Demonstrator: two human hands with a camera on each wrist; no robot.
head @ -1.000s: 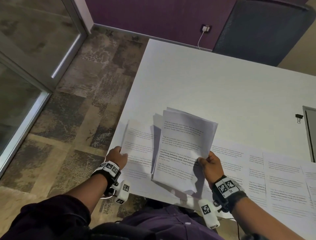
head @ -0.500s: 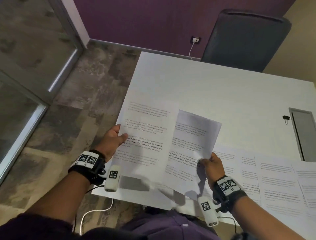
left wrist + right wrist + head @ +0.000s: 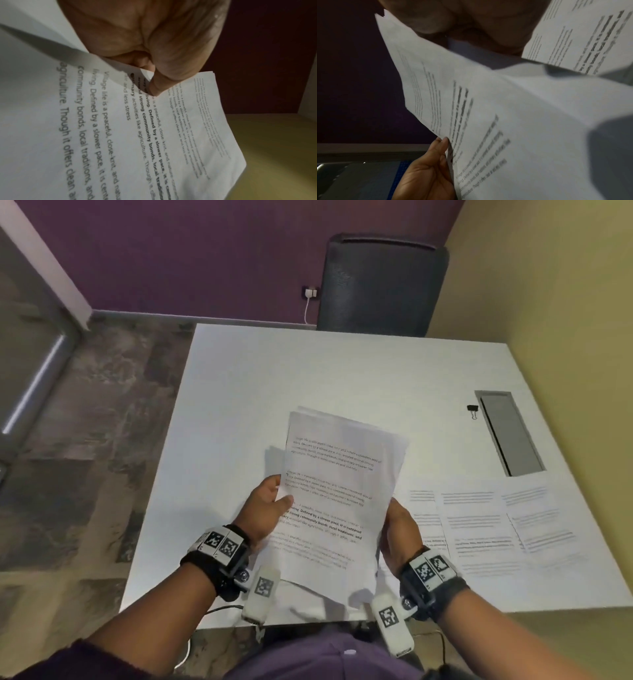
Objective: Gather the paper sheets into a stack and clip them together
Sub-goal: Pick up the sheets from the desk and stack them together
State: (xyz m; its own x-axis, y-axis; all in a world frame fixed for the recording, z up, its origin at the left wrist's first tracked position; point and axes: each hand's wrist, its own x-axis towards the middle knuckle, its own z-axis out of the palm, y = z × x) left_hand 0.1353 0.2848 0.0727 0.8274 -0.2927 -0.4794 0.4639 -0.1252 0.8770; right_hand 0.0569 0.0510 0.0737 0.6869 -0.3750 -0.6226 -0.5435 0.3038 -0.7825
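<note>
A stack of printed paper sheets (image 3: 339,474) is held tilted above the near part of the white table (image 3: 274,378). My left hand (image 3: 279,499) pinches its left edge, thumb on the top sheet. In the left wrist view the thumb (image 3: 155,86) presses on the stack (image 3: 180,135). My right hand (image 3: 394,518) grips the right edge; its fingertips are hidden behind the stack. The right wrist view shows the stack (image 3: 505,108) from below, with the left hand (image 3: 426,173) at its far edge. A black binder clip (image 3: 473,409) lies on the table at the right, apart from both hands.
Several more printed sheets (image 3: 479,525) lie side by side on the table to the right of the stack. A grey recessed panel (image 3: 510,433) sits beside the clip. A dark chair (image 3: 380,285) stands behind the table's far edge. A yellow wall runs along the right.
My left hand lifted a sheet off the table's left side and brought it right onto the stack in my right hand. Both hands now hold one stack.
</note>
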